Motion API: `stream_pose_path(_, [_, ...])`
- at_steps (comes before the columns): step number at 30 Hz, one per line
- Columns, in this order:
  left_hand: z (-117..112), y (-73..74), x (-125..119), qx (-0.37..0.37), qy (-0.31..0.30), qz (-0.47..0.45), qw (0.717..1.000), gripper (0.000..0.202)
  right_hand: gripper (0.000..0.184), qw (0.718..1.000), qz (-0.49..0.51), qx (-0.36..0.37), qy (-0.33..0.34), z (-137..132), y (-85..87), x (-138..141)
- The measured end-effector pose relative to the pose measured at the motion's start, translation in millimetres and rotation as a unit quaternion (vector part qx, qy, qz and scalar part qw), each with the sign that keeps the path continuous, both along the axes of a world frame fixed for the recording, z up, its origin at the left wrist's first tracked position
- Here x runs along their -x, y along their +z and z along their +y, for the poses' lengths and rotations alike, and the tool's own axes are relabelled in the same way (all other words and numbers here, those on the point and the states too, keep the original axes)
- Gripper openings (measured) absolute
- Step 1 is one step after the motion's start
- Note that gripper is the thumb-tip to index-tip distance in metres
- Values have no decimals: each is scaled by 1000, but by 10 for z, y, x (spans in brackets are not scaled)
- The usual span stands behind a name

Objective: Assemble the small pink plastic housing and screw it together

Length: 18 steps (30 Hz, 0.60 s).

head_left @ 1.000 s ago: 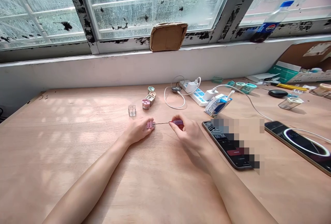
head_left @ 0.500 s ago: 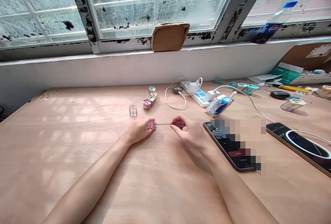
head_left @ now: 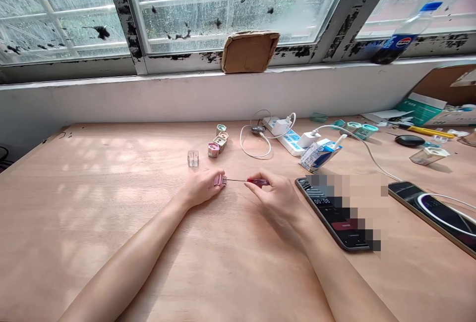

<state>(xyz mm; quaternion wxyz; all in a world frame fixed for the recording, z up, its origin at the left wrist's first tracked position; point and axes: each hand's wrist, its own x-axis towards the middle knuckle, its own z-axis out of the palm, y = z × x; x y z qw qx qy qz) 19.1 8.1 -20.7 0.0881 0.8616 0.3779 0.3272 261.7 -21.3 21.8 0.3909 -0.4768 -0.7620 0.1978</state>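
Observation:
My left hand (head_left: 203, 187) is closed around a small pink piece (head_left: 220, 181), which looks like part of a pencil sharpener. In my right hand (head_left: 273, 190) is a screwdriver (head_left: 258, 182) with a translucent red-pink handle, pinched between thumb and fingers. Its thin shaft points left and the tip meets the pink piece; the exact contact point is too small to make out. Just beyond my left hand stands a clear plastic container (head_left: 193, 159). Behind it sit several small sharpeners, among them a pink one (head_left: 213, 150) and a green one (head_left: 221, 129).
A phone (head_left: 334, 213) showing a timer lies right of my right hand, with another phone (head_left: 427, 208) beyond it. Farther back are a drink carton (head_left: 319, 155), a power strip (head_left: 292, 142), cables and teal sharpeners (head_left: 366, 131). A bottle (head_left: 403, 39) stands on the sill.
The view has shifted slightly, so objects appear a little farther right. Both hands keep their hold, with the screwdriver still against the pink piece.

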Motion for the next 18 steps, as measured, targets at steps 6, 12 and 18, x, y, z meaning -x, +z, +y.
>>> stream_pose_path(6, [2, -10, -3, 15, -1, -5, 1000, 29, 22, 999, -3, -14, -37, -28, 14, 38])
stream_pose_path(12, [1, -8, 4, 30, -1, -3, 1000, 30, 12, 1000, 15, 9, -21, -14, -15, 23])
stream_pose_path(18, [-15, 15, -6, 46, -1, -3, 999, 31, 21, 998, 9, 19, -52, -14, -16, 25])
